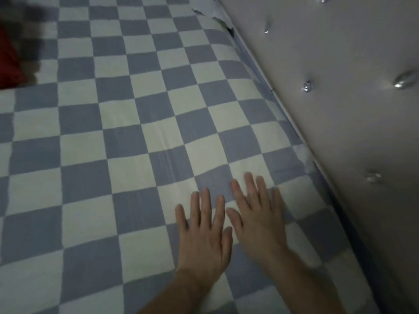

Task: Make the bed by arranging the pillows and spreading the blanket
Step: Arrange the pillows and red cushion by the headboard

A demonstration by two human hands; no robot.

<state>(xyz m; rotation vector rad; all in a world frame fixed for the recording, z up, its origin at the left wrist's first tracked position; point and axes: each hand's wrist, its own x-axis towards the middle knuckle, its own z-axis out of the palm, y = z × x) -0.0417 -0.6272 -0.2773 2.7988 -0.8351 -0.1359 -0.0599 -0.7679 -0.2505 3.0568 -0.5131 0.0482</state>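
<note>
Left hand (204,241): lower centre of the frame, palm down, lying flat on the checkered blanket (118,141).
Left fingers (205,207): straight and slightly spread; they grip nothing and rest on the cloth.
Right hand (260,225): just right of the left hand, palm down, flat on the same cloth.
Right fingers (251,191): straight, fanned a little apart, holding nothing; thumb lies close beside the left index finger.
Checkered blanket: blue-and-white squares, spread over most of the frame from the lower edge to the top; faint creases run up the centre.
Headboard (340,91): pale padded panel along the right side, with shiny studs (307,86); the blanket edge meets its base.
Upper left corner: a blurred red and dark item (13,53) on the cloth; kind cannot be told.
Containers: none visible.
</note>
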